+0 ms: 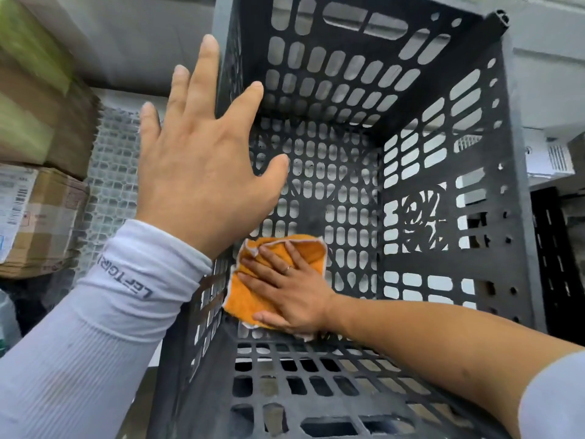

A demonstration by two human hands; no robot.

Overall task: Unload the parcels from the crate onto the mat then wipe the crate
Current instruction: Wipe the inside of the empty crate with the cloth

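- The dark slotted crate (443, 172) fills the view, seen from above into its open top, nothing inside but a cloth.
- Right hand (286, 291) is down inside, fingers spread flat, pressing an orange cloth (250, 293) against the crate's left inner wall near the floor.
- Left hand (202, 166) — fingers straight and apart — rests against the left wall's top edge.
- Cardboard parcels (38, 147) are stacked at the left, beside a pale mesh mat (114, 172).
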